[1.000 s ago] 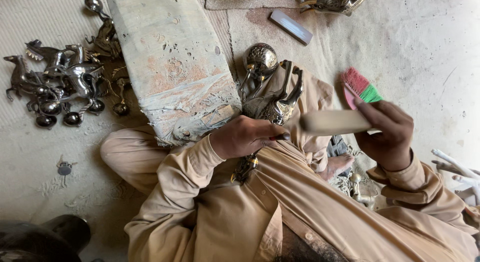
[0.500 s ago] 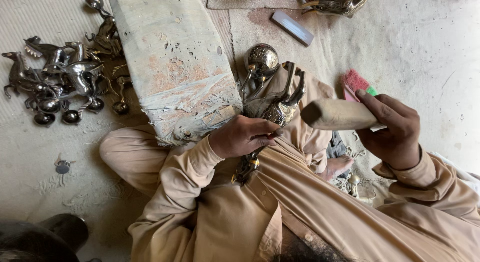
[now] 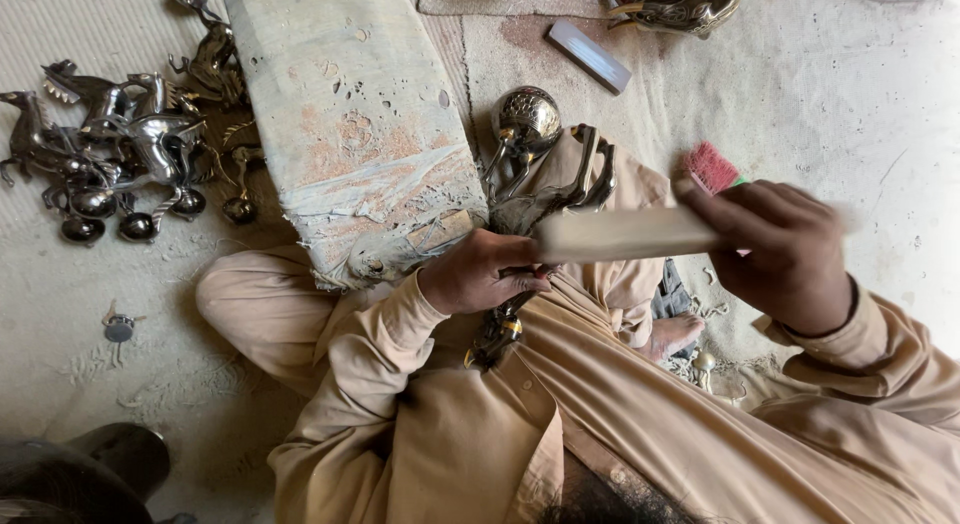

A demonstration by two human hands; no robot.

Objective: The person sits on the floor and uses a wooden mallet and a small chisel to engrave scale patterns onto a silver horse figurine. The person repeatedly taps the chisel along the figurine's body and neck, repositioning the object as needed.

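while left hand (image 3: 478, 275) grips one figurine (image 3: 540, 174) | right hand (image 3: 780, 254): one blurred brush (image 3: 640, 234), seemingly

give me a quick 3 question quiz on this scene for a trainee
1. True or false: the right hand holds a pale wooden block.
2. What does the left hand grip? A) metal figure B) red brush C) grey bar
3. On which side of the long stone slab does the heap of metal horse figures lie in the picture?

Key: 1 true; 2 A, the metal figure on the lap; 3 the left.
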